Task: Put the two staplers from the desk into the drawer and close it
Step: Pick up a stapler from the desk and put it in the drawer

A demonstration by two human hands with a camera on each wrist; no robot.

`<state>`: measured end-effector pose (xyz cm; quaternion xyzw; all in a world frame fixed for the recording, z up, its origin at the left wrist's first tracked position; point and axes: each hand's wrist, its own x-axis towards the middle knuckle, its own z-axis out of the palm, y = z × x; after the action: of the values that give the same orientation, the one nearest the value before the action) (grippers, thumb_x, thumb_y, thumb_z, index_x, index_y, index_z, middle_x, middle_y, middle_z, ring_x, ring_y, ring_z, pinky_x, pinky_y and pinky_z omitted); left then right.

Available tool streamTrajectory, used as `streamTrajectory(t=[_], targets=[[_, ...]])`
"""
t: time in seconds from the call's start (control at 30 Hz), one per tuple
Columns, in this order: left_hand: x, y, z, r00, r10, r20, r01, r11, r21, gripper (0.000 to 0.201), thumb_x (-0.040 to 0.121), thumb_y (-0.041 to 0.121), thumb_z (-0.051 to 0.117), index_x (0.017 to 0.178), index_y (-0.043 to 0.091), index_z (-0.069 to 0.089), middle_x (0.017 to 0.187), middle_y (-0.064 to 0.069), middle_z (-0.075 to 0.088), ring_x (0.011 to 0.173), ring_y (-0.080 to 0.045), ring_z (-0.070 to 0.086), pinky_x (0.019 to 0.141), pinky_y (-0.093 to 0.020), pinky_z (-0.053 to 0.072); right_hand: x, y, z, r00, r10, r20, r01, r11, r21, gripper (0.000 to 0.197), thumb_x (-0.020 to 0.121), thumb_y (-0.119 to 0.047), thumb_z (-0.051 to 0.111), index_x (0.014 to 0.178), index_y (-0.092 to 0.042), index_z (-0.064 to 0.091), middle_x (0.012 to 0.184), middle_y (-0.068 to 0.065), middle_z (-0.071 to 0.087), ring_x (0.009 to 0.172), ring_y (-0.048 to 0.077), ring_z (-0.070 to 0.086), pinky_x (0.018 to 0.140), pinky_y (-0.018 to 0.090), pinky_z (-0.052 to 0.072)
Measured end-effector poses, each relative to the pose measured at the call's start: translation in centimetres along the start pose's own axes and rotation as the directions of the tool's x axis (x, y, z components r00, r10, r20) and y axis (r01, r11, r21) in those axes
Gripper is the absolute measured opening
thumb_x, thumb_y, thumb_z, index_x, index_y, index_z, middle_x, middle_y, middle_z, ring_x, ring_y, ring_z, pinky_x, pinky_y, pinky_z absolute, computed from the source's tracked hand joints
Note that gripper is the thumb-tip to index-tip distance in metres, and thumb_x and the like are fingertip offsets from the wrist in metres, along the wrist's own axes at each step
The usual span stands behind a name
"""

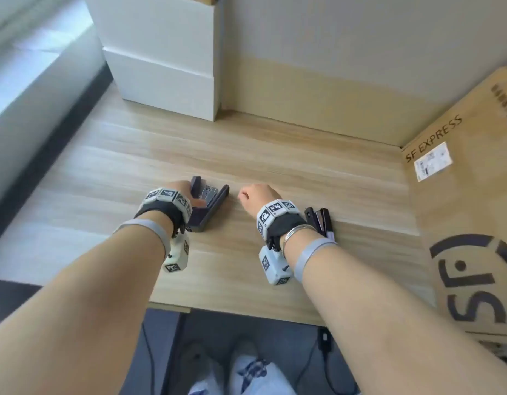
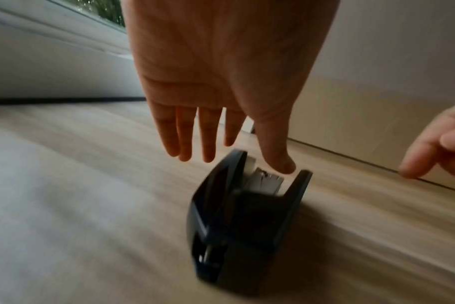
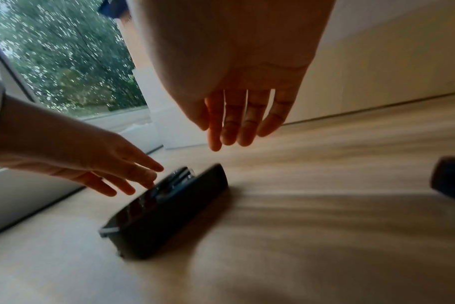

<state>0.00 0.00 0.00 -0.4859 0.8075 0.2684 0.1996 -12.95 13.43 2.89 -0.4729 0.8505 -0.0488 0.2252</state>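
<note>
Fingers [image 2: 208, 133] of the left hand [image 1: 177, 191] are reaching straight and slightly spread over the large stapler [image 1: 208, 203], which is lying on its side on the desk [image 1: 275, 161]; the right hand [image 1: 256, 196] is hovering just beside it, and the small stapler [image 1: 320, 220] is lying by the right wrist. From the left wrist, the thumb is hanging just above the stapler's opening, contact unclear. From the right wrist, the right fingers [image 3: 237, 121] are hanging relaxed and close together, holding nothing.
</note>
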Motion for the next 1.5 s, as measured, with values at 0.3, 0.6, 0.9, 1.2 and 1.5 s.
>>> streamTrajectory(t=[0.3,0.6,0.9,1.2,1.5], targets=[[3.1,-0.6,2.1,0.996,-0.067,0.058,0.072,0.993,-0.095,0.113,0.048,0.062,0.077,0.138,0.015,0.027,0.136,-0.014,0.053,0.116,-0.037,0.056,0.099,-0.05,0.046,0.6,2.5,4.1,0.99,0.082,0.115,-0.078,0.996,-0.037,0.032,0.093,-0.012,0.037,0.101,-0.012,0.069,0.106,0.013,0.07,0.094,0.033,0.066,0.068,0.03,0.046],[1.6,0.8,1.5,0.995,-0.022,0.094,0.041,0.979,-0.201,0.128,0.063,0.038,0.082,0.15,0.023,-0.011,0.16,-0.006,0.019,0.142,-0.033,0.032,0.113,-0.05,0.033,1.3,3.0,4.1,0.989,0.086,0.117,-0.083,0.996,-0.029,0.031,0.095,-0.016,0.038,0.105,-0.016,0.067,0.109,0.013,0.069,0.098,0.032,0.065,0.077,0.032,0.051],[0.4,1.7,2.9,0.996,0.09,-0.024,-0.093,0.913,-0.398,0.137,0.057,0.016,0.089,0.149,0.029,-0.012,0.161,-0.003,0.015,0.145,-0.028,0.027,0.116,-0.046,0.03,0.8,4.3,3.8,0.982,0.103,0.157,-0.096,0.994,-0.051,0.032,0.096,-0.016,0.037,0.108,-0.017,0.067,0.111,0.011,0.069,0.1,0.031,0.065,0.081,0.034,0.053],[-2.3,3.0,4.0,0.98,0.126,-0.154,-0.163,0.952,-0.258,0.126,0.062,0.017,0.085,0.147,0.041,-0.005,0.132,-0.018,0.053,0.117,-0.038,0.055,0.096,-0.044,0.047,0.1,5.0,3.3,0.981,0.081,0.173,-0.069,0.995,-0.073,0.032,0.096,-0.016,0.038,0.109,-0.02,0.067,0.114,0.01,0.068,0.101,0.032,0.065,0.083,0.035,0.053],[-3.7,3.1,5.3,0.972,0.088,-0.217,-0.133,0.97,-0.203,0.119,0.068,0.012,0.08,0.147,0.042,-0.004,0.129,-0.017,0.061,0.11,-0.039,0.061,0.093,-0.042,0.048,-0.4,4.4,3.8,0.975,0.019,0.22,0.001,0.996,-0.086,0.035,0.096,-0.013,0.037,0.112,-0.021,0.067,0.118,0.01,0.067,0.103,0.032,0.064,0.086,0.035,0.054]])
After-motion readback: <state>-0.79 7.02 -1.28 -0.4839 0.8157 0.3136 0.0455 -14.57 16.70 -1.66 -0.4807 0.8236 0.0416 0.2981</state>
